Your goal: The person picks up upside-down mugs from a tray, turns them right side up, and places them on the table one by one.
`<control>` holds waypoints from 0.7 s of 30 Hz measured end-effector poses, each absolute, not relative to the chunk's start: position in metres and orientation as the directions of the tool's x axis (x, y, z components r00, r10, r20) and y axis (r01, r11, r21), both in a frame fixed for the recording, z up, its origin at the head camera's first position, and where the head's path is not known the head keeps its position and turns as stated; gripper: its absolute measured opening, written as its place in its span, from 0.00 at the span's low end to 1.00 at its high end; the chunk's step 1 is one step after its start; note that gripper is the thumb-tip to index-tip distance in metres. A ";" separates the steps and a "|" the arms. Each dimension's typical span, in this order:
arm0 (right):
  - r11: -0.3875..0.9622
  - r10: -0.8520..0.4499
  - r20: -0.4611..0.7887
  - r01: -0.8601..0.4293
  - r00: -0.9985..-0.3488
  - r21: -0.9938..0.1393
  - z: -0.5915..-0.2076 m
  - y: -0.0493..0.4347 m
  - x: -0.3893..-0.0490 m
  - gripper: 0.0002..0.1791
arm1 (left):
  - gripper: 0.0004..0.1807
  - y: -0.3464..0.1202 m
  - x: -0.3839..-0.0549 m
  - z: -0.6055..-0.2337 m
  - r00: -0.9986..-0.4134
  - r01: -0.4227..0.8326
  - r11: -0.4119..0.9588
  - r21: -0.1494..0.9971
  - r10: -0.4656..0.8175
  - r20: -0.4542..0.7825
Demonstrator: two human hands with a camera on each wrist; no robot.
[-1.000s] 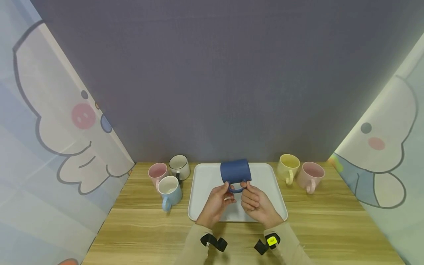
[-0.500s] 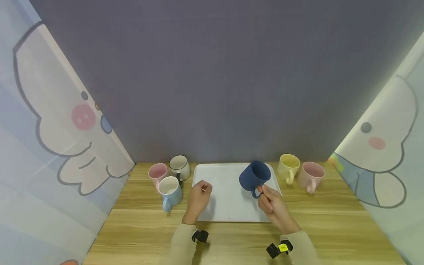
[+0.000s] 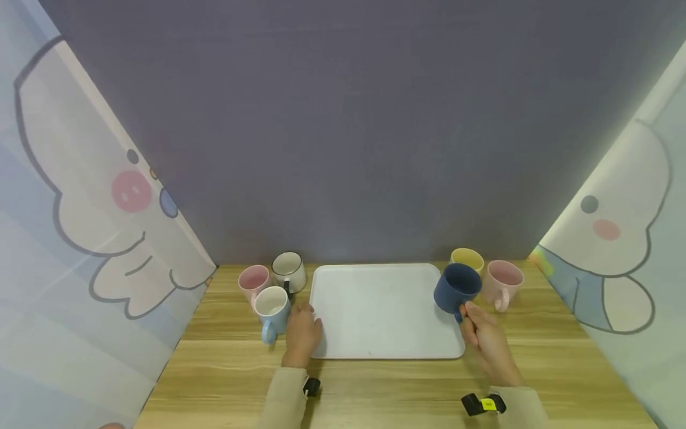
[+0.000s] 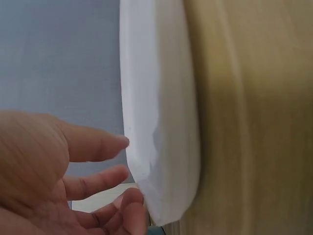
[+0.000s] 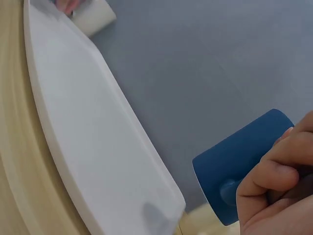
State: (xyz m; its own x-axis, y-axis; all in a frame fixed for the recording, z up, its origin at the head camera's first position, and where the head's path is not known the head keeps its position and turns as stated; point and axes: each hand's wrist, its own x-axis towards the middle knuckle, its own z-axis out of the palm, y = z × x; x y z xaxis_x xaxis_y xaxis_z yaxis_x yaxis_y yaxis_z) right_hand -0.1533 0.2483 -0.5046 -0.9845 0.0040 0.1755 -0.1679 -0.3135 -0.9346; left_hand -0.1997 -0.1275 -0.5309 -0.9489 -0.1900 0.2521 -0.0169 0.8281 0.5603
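Observation:
A dark blue mug hangs over the right edge of the white tray, in front of the yellow mug. My right hand grips it by the handle; the right wrist view shows fingers curled at the blue mug. My left hand is at the tray's left edge, close beside the light blue mug. In the left wrist view, the left hand has thumb and fingers apart near the tray, with nothing held between them.
Behind the light blue mug stand a pink mug and a white mug with a black rim. Another pink mug stands on the right. A grey panel rises behind the wooden table.
Both hands held the dark blue mug over the tray; the left let go and moved left to the tray's edge. The right hand carried the mug rightward, turning its mouth upward.

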 end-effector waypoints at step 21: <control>-0.230 0.188 0.098 -0.141 -0.977 -0.963 -0.518 0.285 -0.135 0.18 | 0.16 -0.138 -0.196 -0.538 -0.959 -0.044 0.856 0.515 -0.181 0.219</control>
